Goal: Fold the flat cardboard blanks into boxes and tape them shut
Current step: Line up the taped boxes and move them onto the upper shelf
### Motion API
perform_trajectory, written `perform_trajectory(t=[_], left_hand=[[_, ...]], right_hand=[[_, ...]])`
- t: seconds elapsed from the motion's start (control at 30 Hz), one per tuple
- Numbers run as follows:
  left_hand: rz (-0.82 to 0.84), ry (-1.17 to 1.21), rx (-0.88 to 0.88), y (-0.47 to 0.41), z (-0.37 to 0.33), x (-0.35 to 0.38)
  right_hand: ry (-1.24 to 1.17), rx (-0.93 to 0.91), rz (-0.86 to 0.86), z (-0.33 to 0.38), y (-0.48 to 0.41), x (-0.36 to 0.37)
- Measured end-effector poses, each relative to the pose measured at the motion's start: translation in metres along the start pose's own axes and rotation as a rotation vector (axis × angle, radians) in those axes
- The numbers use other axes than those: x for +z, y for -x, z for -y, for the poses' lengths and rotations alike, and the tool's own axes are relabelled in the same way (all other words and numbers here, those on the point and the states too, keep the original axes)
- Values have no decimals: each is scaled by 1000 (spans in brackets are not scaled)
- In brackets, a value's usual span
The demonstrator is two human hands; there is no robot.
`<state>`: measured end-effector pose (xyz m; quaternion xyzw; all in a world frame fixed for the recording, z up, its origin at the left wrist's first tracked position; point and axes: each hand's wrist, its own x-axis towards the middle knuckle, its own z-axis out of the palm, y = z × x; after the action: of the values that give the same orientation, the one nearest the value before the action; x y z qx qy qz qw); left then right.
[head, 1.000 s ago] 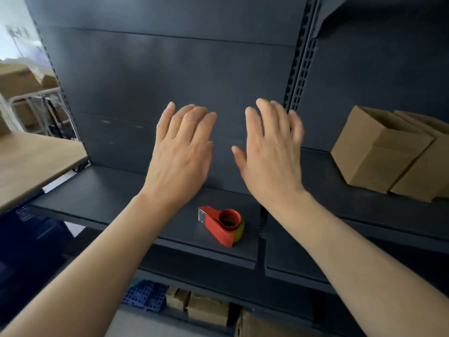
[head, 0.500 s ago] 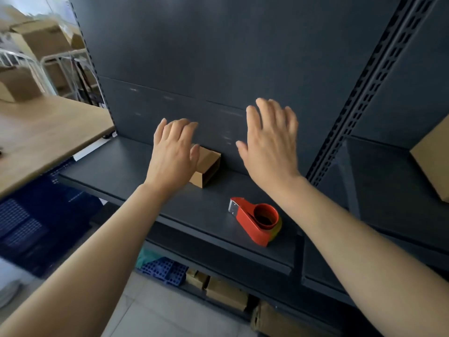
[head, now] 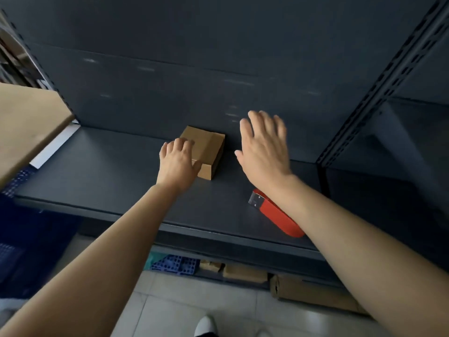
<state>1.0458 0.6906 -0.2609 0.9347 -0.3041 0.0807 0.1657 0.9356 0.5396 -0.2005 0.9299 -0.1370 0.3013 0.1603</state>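
Note:
A small brown cardboard box point(head: 206, 147) lies flat on the dark shelf point(head: 109, 176), close to the back panel. My left hand point(head: 177, 164) is on its left side, fingers curled over the top and thumb against the near edge. My right hand point(head: 264, 149) hovers just right of the box, fingers spread and straight, holding nothing and slightly blurred. A red tape dispenser point(head: 274, 215) lies on the shelf near its front edge, partly hidden under my right forearm.
A slotted metal upright point(head: 379, 93) divides this shelf bay from the one to the right. A wooden tabletop point(head: 26, 122) juts in at the left. Below the shelf are a blue crate point(head: 175, 263) and flat cardboard pieces point(head: 313, 295).
The view has swung left and down. My left hand has reached forward and closed on the small box; my right hand stays open beside it. The tape dispenser now lies under my right forearm.

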Motion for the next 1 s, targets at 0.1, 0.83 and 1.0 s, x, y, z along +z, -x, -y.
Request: perform_trajectory(t=[0.1,0.83,1.0], left_hand=[[70,-59,-13,-11,16,14],[300,-92,218,-34,54,63],[264,-131,236,-22,54,61]], right_hand=[[9,9,62,9,1,15],[28,46,236,27,5,56],[6,35,244,30,6,56]])
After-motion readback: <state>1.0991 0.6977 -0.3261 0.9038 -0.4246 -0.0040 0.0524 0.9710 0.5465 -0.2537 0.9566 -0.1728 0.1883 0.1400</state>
